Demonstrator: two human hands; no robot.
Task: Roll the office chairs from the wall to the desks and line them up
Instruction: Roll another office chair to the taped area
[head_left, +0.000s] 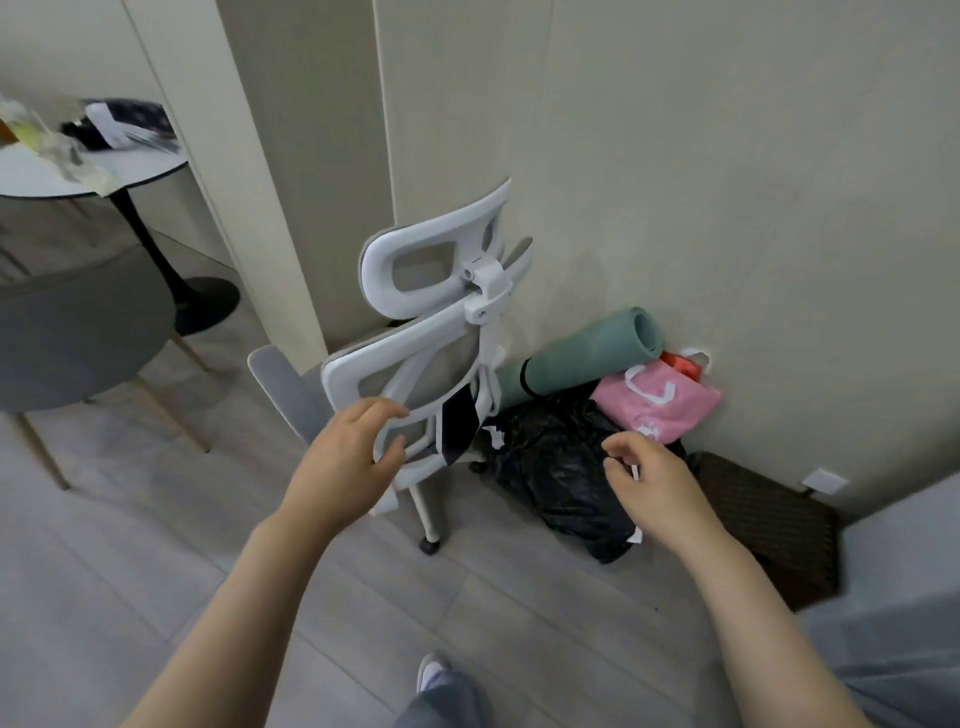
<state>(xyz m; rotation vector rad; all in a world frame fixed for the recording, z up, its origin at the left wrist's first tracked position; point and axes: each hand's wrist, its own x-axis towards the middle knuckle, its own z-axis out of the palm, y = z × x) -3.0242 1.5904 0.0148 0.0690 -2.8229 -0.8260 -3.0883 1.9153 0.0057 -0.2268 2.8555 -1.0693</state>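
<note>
From the head camera, a white office chair (441, 332) with a grey mesh back and a headrest is standing close against the wall (675, 156), its back turned toward the person. The left hand (348, 457) is reaching in at the lower frame of the chair back, fingers loosely curved beside the frame; whether they are actually touching it is hard to tell, and they are not closing round anything. The right hand (649, 483) is hovering apart from the chair, over a black bag (561, 467), its fingers curled loosely and holding nothing. A rolled green mat (587, 353) and a pink bag (660, 400) are lying against the wall just beside the chair. A round table (78, 176) and a grey chair (78, 343) are standing off to the left.
</note>
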